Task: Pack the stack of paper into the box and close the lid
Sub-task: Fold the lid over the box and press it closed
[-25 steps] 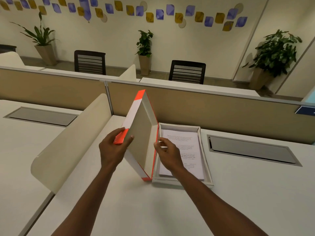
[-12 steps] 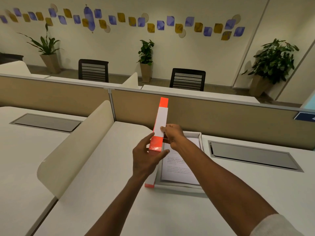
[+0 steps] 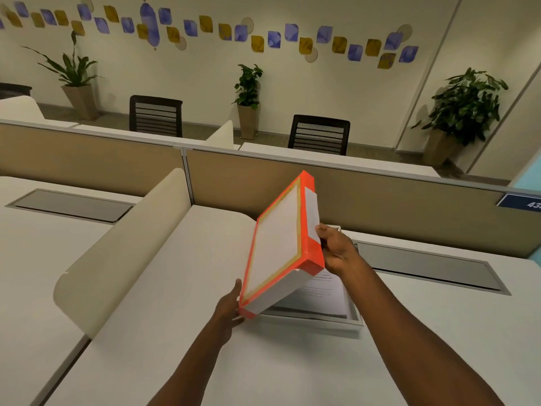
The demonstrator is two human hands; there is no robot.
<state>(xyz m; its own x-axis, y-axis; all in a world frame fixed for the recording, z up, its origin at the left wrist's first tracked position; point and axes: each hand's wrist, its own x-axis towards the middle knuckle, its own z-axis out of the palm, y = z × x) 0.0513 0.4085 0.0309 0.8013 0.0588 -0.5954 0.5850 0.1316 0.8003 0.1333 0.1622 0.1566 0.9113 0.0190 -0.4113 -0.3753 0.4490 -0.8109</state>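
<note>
Now the lid (image 3: 276,244), a shallow cardboard rectangle with orange edges and a white top framed by a tan line, tilts over the box (image 3: 355,320), its near left corner lowest. The left hand (image 3: 229,310) cups that low corner; the right hand (image 3: 336,252) grips the raised right edge. The paper (image 3: 325,297), flat printed sheets, lies inside the white box tray on the smooth white bench (image 3: 205,361). Half a second ago the lid stood upright on edge beside the tray; it has since swung over so its top faces up. A curved cream divider (image 3: 117,259) borders the left, a tan partition (image 3: 395,200) the back; bare bench lies open in front and to the right.
</note>
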